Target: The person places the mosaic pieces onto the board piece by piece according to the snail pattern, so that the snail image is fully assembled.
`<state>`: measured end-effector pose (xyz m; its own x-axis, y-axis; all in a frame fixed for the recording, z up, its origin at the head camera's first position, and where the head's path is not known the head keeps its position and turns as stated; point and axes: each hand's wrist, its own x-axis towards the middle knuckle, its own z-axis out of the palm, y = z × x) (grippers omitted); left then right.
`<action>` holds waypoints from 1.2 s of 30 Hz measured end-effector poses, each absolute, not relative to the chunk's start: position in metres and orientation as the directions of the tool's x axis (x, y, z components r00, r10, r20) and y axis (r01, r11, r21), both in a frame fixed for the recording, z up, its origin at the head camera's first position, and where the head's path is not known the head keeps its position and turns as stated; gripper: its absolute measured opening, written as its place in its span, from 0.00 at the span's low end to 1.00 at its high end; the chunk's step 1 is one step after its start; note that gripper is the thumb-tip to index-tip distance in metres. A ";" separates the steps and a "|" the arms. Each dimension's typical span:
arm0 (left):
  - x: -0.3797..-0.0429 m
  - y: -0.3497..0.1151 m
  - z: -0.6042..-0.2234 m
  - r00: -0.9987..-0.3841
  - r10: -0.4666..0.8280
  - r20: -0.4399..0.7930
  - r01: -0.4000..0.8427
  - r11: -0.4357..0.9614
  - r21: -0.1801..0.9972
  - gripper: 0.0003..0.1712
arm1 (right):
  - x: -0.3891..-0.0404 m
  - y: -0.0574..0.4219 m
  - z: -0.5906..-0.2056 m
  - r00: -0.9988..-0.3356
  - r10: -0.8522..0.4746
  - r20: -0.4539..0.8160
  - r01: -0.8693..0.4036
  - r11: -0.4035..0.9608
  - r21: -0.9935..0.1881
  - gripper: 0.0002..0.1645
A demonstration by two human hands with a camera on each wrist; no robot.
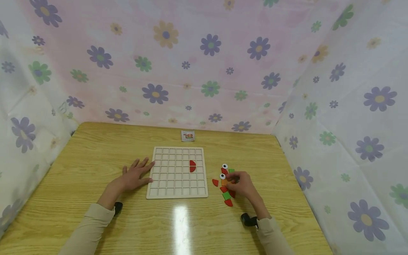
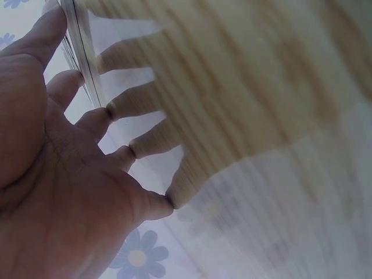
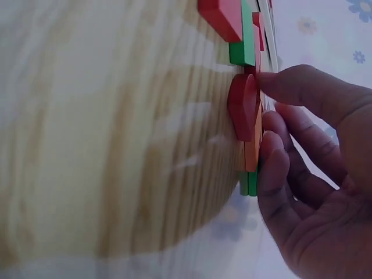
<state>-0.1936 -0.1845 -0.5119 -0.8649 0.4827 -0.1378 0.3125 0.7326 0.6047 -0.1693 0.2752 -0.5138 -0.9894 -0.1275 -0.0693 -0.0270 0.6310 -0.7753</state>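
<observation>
A pale wooden grid board lies on the table, with two red quarter-round pieces forming a half disc in its right part. My left hand is spread flat, its fingertips at the board's left edge. Right of the board my right hand is over a loose cluster of pieces, thumb and fingers bent and apart. Near its fingertips are an orange piece, a red piece and a white eye piece. In the right wrist view no piece is lifted; the hand partly covers the cluster.
Other loose pieces include a green square, a red quarter-round piece and a second eye piece. Behind the board lies a small picture card. Flower-patterned curtains enclose the wooden table.
</observation>
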 end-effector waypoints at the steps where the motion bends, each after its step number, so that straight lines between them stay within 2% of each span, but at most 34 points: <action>1: -0.194 -0.185 -0.512 -0.865 0.483 -0.138 0.313 0.733 0.605 0.43 | -0.169 0.276 -0.513 -0.988 -0.134 -0.076 -0.028 0.640 -0.767 0.11; 11: -0.195 -0.183 -0.513 -0.866 0.480 -0.139 0.309 0.733 0.606 0.43 | -0.168 0.276 -0.509 -0.980 -0.176 -0.092 -0.058 0.697 -0.715 0.12; 19: -0.194 -0.183 -0.511 -0.868 0.477 -0.142 0.303 0.733 0.609 0.42 | -0.171 0.273 -0.508 -0.972 -0.210 -0.104 -0.081 0.718 -0.691 0.08; 25: -0.194 -0.184 -0.510 -0.867 0.477 -0.143 0.303 0.734 0.607 0.42 | -0.173 0.266 -0.503 -0.983 -0.135 -0.121 -0.016 0.726 -0.687 0.08; 28: -0.193 -0.185 -0.511 -0.866 0.478 -0.143 0.305 0.734 0.606 0.42 | -0.174 0.264 -0.500 -0.989 -0.097 -0.110 0.009 0.711 -0.703 0.08; 36: -0.193 -0.185 -0.512 -0.865 0.481 -0.140 0.309 0.733 0.606 0.42 | -0.174 0.261 -0.506 -0.992 -0.091 -0.090 0.016 0.604 -0.797 0.08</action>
